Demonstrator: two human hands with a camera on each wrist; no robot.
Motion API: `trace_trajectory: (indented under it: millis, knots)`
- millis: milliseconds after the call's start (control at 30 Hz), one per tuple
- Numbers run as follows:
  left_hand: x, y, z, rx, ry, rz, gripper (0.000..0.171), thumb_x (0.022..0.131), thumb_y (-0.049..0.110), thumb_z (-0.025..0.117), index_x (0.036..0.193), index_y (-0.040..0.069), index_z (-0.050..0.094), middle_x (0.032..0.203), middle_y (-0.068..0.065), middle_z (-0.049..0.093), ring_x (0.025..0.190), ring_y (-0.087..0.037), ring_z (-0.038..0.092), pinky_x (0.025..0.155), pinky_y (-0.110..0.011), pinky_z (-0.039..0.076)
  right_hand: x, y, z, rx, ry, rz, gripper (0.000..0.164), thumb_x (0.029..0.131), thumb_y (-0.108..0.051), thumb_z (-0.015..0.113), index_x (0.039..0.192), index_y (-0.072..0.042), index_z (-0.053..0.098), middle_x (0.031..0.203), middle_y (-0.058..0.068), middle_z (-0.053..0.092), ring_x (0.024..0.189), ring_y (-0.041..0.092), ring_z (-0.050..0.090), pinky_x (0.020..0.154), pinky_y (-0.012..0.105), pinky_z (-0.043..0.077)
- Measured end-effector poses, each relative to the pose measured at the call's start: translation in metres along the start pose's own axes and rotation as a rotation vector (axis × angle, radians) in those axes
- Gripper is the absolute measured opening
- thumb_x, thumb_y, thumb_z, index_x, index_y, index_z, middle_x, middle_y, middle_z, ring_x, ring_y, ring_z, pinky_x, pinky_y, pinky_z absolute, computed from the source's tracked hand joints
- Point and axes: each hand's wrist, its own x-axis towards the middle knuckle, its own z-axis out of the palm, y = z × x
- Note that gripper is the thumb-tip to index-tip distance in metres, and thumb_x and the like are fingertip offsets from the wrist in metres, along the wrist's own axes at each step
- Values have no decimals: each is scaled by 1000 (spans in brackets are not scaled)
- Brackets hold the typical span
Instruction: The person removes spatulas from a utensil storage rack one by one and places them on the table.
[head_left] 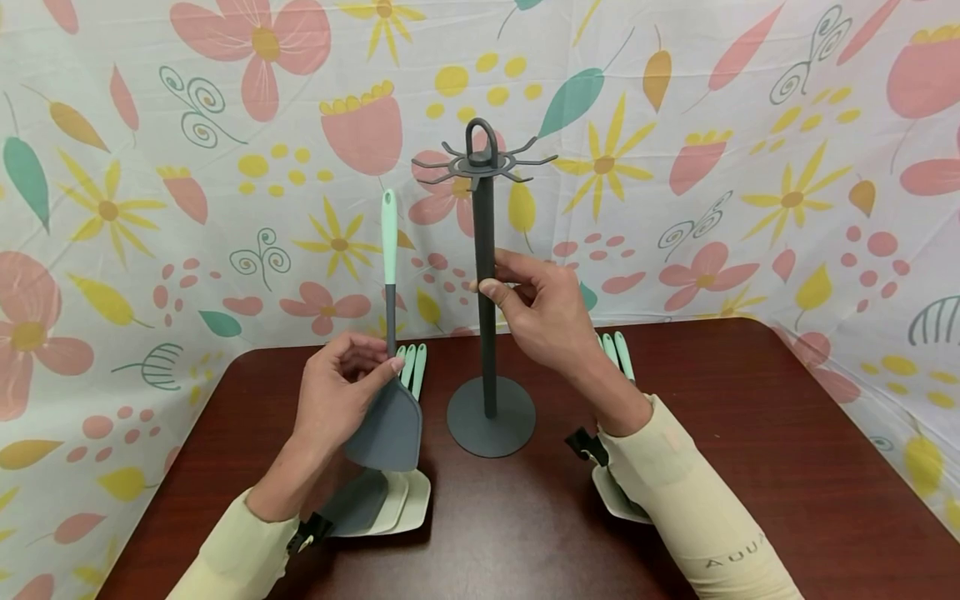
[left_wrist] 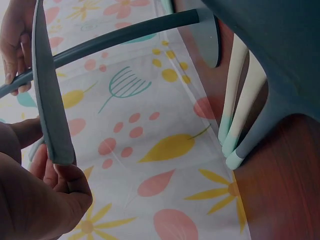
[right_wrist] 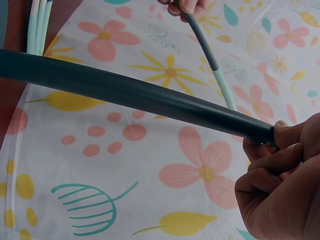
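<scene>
My left hand (head_left: 330,404) pinches a spatula (head_left: 389,242) at its neck. The spatula stands upright, its mint-green handle pointing up and its wide grey blade down. Beside it on the table rises a dark grey utensil stand (head_left: 483,221), with a round base and a ring of hooks under a top loop. Thumb and fingers of my right hand (head_left: 551,321) grip the pole about halfway up. The left wrist view has the spatula blade (left_wrist: 50,95) edge-on between the fingers. In the right wrist view, the bare pole (right_wrist: 135,97) runs into the right hand's grasp.
Left of the stand lies a pile of utensils with grey and cream heads (head_left: 412,504) and mint handles (head_left: 418,371). More mint-handled utensils (head_left: 624,357) lie at the right, partly hidden by my right arm. A flower-patterned cloth (head_left: 675,100) hangs behind the brown table (head_left: 525,533).
</scene>
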Motion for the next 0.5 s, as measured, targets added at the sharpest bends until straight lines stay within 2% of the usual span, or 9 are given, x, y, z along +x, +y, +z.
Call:
trace_trajectory:
  millis: [500]
  knots:
    - [-9,-5,-9,91,-11,-54,23,92,29,87,106,15,76,92,-3,75,78,-15,69,67,-23,55,0,0,0,0,-4,-7,33,102,-9,73,135,-10,74,107,5,81,81,16,79,58,28,52]
